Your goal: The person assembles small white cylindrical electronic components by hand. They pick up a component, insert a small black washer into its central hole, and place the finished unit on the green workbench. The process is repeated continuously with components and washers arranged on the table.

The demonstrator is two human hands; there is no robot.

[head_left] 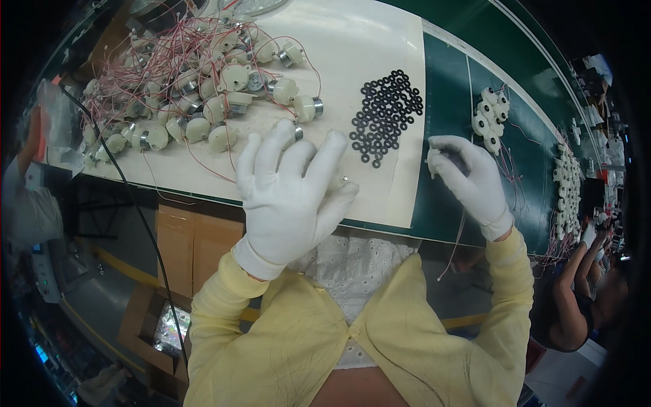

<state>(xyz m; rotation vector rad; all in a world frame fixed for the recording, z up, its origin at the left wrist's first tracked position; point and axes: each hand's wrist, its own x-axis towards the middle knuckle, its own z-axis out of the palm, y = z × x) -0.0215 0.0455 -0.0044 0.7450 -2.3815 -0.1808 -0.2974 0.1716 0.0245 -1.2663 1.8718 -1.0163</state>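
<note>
My left hand [288, 193], in a white glove, is over the white table sheet with its fingers spread apart. A small motor [337, 180] shows partly between its thumb and forefinger, mostly hidden by the hand. At its far left lies a heap of small cream-and-silver motors [234, 78] with tangled red and white wires. My right hand [468, 180], also gloved, pinches a small cream-coloured motor [432, 163] over the green table part. That motor is largely covered by the fingers, and a pale wire [460, 237] hangs below the hand. Between both hands lie many black rubber rings [386, 112].
At the right, several motors with black rings [489, 119] stand grouped on the green mat [447, 88], with a longer row of motors [566, 190] beyond. A black cable [129, 180] crosses the left. Cardboard boxes [196, 237] stand below the table edge. Another person [576, 305] sits at the right.
</note>
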